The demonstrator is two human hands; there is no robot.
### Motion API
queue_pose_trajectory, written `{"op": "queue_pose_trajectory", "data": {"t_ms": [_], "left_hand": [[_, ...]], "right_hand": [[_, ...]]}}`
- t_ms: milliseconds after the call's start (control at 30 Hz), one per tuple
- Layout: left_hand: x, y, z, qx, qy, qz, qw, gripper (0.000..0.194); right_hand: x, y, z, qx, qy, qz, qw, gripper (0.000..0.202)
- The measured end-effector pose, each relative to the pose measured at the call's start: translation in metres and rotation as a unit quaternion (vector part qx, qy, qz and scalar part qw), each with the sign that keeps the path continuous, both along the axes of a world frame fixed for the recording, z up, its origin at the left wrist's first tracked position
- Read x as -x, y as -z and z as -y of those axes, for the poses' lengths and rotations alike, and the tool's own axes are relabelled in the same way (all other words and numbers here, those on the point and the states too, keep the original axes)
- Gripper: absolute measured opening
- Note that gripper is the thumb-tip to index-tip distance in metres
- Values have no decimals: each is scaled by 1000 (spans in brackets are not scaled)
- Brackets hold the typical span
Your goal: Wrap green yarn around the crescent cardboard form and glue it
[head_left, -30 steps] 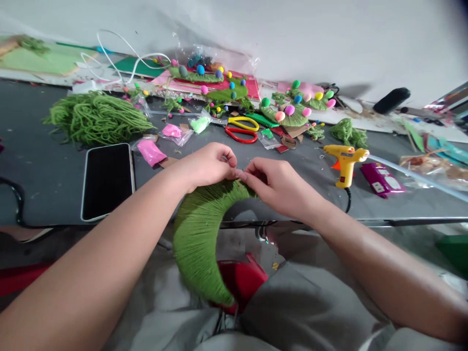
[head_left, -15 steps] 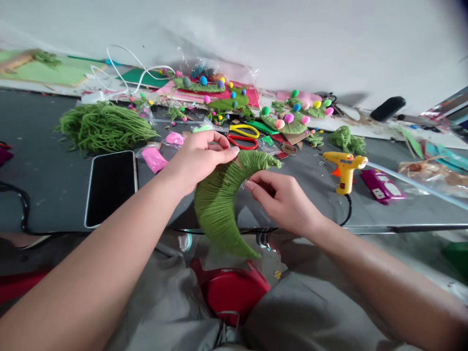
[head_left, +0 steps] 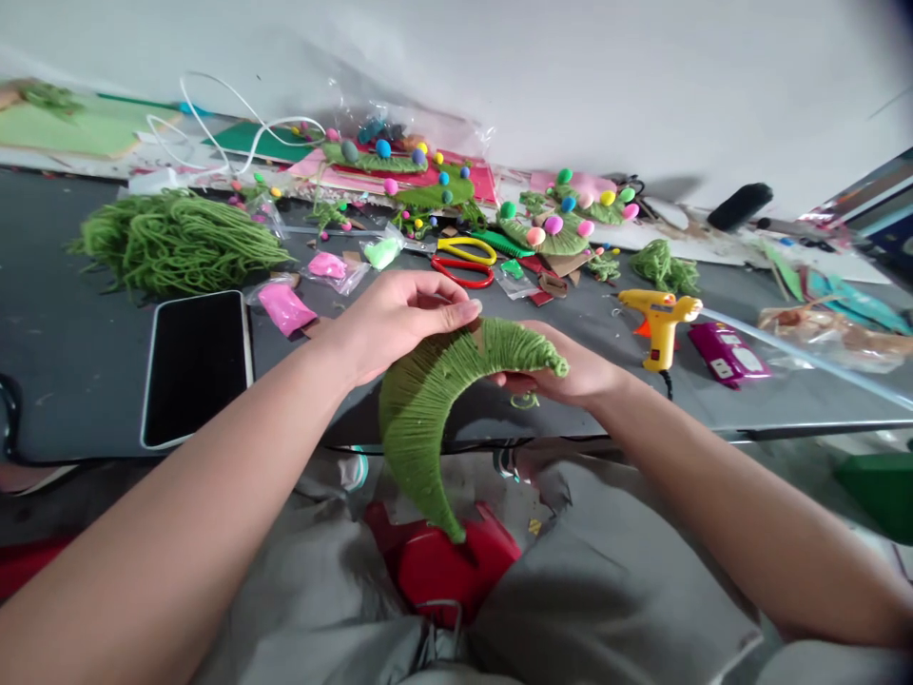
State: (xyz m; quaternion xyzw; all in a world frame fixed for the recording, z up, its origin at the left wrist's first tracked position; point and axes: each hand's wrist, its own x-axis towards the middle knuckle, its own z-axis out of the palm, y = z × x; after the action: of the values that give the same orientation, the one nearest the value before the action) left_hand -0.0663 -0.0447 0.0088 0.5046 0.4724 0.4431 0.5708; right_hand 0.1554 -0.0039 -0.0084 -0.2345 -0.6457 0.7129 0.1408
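A crescent shape wound in green yarn (head_left: 417,419) hangs over the table's front edge, its lower tip pointing down. A small brown strip of bare card shows at its upper edge. My left hand (head_left: 399,319) is closed on that upper edge, the thumb lying by the bare strip. Behind the crescent's right arm is my right hand (head_left: 577,366), its fingers curled and mostly hidden; I cannot make out what they hold. A small loop of green yarn (head_left: 524,401) shows just beneath it.
A heap of green yarn (head_left: 178,243) and a phone-like tablet (head_left: 196,366) lie left. Scissors (head_left: 463,274) lie beyond the crescent. A yellow glue gun (head_left: 660,323) and purple power strip (head_left: 728,354) are right. Finished-looking crescents with pompoms (head_left: 556,233) sit behind. A red stool (head_left: 442,571) is below.
My right hand has gone from beside the crescent's inner curve to behind its right arm. The crescent has turned slightly, its lower tip moving left and down.
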Motion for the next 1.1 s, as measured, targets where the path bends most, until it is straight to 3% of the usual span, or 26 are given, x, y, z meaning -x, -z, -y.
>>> {"op": "queue_pose_trajectory", "data": {"t_ms": [167, 300, 467, 567, 667, 833, 1000, 1100], "left_hand": [[3, 0, 0, -15, 56, -20, 998, 38], [9, -2, 3, -18, 134, -33, 990, 59], [12, 1, 1, -3, 102, -22, 995, 69], [11, 4, -1, 20, 42, -26, 999, 54], [8, 7, -1, -4, 37, -25, 999, 38], [-1, 9, 3, -82, 28, -49, 995, 39], [0, 0, 8, -111, 68, -74, 989, 55], [8, -6, 9, -109, 132, -94, 981, 56]], "right_hand": [[1, 7, -5, 95, 9, -54, 994, 22], [-1, 8, -5, 103, -2, -71, 992, 19], [-4, 11, -8, 82, 6, -77, 994, 30], [-4, 10, -11, 77, 16, -51, 996, 27], [-3, 3, -10, 66, 32, -28, 997, 26], [-1, -1, -6, 63, 77, -47, 994, 19], [-4, 1, -8, 57, 76, -68, 993, 22], [-10, -1, -11, -35, 14, -24, 999, 30]]}}
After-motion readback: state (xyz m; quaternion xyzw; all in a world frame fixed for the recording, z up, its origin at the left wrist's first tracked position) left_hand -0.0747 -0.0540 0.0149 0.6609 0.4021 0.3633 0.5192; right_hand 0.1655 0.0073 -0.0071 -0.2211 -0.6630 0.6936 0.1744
